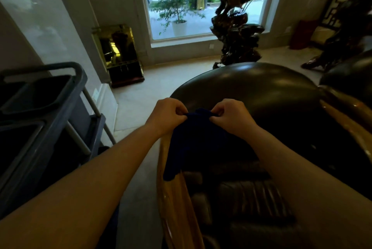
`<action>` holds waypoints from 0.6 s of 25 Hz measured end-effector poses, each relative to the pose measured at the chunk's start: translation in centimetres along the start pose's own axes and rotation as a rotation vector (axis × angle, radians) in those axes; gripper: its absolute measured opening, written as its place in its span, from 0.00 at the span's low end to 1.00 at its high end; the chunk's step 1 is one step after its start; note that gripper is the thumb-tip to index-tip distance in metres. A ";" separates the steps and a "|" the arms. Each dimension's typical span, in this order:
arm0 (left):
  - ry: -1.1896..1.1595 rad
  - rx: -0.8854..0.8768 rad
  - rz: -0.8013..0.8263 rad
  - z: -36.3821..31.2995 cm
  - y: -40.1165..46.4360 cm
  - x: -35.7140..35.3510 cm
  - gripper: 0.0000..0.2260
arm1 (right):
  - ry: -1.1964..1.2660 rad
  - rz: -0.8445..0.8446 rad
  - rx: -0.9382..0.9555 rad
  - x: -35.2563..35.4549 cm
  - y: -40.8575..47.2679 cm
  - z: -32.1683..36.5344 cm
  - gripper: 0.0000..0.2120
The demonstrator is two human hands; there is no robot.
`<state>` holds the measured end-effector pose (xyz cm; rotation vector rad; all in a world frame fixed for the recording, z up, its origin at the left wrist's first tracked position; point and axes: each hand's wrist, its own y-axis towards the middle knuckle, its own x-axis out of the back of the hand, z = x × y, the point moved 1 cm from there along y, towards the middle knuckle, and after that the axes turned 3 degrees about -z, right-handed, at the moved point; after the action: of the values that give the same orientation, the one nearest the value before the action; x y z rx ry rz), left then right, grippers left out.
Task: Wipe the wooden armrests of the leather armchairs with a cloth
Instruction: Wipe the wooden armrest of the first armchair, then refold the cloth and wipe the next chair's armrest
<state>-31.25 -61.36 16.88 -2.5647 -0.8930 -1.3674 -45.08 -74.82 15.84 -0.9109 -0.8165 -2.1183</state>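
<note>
A dark blue cloth [189,144] hangs between my two hands above the near armchair. My left hand [167,116] pinches its upper left corner and my right hand [231,117] pinches the upper right corner. The cloth's lower end drapes over the glossy wooden armrest [175,208] on the left side of the dark leather armchair [251,91]. The chair's other wooden armrest [346,114] runs along the right. The leather seat cushion [251,198] lies in shadow below my right forearm.
A grey cleaning cart [46,112] with dark bins stands close on the left. A second dark armchair [350,73] sits at the right. Ahead stand a brass stand [118,53], a dark carved wood sculpture [235,33] and a large window [181,3]. Pale floor runs between cart and chair.
</note>
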 end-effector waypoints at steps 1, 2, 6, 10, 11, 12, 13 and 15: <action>-0.010 -0.022 0.003 -2.6 -0.5 -0.3 0.06 | -0.010 -0.031 -0.001 2.6 -1.4 -0.4 0.04; -0.020 -0.043 0.004 -5.1 -1.0 -0.8 0.06 | -0.022 -0.054 -0.001 5.0 -2.7 -1.1 0.04; -0.034 -0.137 -0.004 -15.4 -2.9 -4.1 0.07 | -0.067 -0.136 0.021 14.1 -8.2 -5.4 0.03; -0.008 -0.231 -0.088 -27.0 -4.6 -9.3 0.08 | -0.135 -0.164 0.048 23.9 -14.6 -11.3 0.03; -0.009 -0.259 -0.103 -29.7 -4.7 -10.6 0.08 | -0.148 -0.184 0.049 26.2 -16.0 -12.8 0.03; -0.019 -0.286 -0.104 -32.4 -4.7 -12.0 0.08 | -0.160 -0.208 0.045 28.6 -17.4 -14.4 0.03; -0.031 -0.311 -0.100 -34.5 -4.6 -13.2 0.08 | -0.171 -0.226 0.040 30.4 -18.4 -15.6 0.04; -0.049 -0.360 -0.077 -39.1 -4.5 -16.1 0.08 | -0.197 -0.239 0.003 34.2 -20.6 -18.7 0.05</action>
<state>-68.91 -78.54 26.53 -2.8618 -0.8261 -1.6249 -85.61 -88.56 26.58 -1.0781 -1.0748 -2.2530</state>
